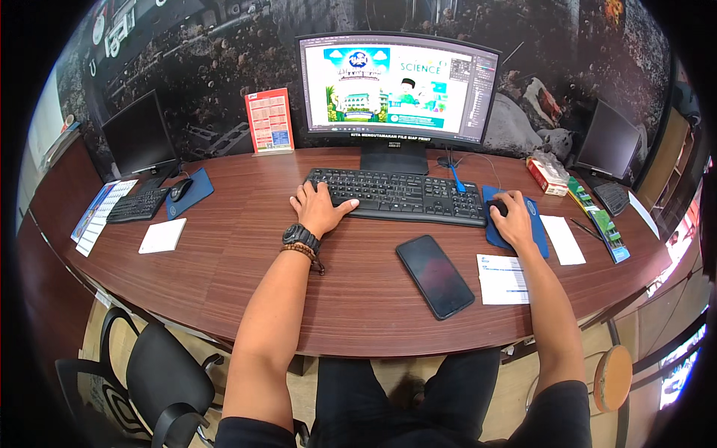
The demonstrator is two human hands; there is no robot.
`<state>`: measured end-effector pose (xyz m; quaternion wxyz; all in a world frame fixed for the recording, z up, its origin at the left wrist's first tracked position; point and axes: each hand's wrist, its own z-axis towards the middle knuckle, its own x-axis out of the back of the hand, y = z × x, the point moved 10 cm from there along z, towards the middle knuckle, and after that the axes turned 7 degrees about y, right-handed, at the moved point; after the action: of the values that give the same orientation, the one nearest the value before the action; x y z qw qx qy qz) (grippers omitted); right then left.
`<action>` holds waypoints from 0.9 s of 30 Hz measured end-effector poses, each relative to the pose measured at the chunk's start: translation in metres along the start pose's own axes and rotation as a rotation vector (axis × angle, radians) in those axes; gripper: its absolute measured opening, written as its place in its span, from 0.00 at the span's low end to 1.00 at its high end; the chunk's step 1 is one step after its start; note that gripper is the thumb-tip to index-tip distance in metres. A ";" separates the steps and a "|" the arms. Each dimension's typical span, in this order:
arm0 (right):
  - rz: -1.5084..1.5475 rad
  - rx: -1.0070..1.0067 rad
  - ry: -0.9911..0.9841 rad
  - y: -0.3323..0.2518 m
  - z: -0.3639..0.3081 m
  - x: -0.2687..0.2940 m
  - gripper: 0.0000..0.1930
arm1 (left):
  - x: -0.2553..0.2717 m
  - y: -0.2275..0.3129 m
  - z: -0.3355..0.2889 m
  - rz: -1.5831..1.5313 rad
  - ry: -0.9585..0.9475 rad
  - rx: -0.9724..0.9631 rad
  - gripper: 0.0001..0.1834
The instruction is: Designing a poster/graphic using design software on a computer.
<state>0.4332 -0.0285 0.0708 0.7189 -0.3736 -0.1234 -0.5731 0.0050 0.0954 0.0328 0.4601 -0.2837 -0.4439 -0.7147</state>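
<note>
My left hand (321, 210) rests on the left end of a black keyboard (403, 196), fingers spread over the keys and thumb stretched along its front edge. My right hand (512, 221) is curved over a black computer mouse (496, 208) on a blue mouse pad (539, 231), just right of the keyboard. Behind the keyboard stands a lit monitor (396, 88) showing two colourful page layouts in an editing window. A dark-screened smartphone (435, 276) lies between my forearms. Beside my right wrist is a printed white paper form (502, 279).
To the left are a dark monitor (138, 133), a second keyboard (139, 205) and a white paper pad (162, 236). A red calendar (269, 121) stands at the back. At right are a red-and-white box (547, 176), a pen (586, 228) and another dark monitor (609, 139). An office chair (168, 373) stands at lower left.
</note>
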 end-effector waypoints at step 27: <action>0.144 0.045 -0.038 0.006 -0.005 -0.012 0.18 | 0.001 0.000 0.001 0.000 0.041 -0.013 0.49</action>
<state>0.4334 -0.0227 0.0579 0.7639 -0.3760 -0.1230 -0.5098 0.0048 0.0952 0.0343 0.4671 -0.2720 -0.4296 -0.7234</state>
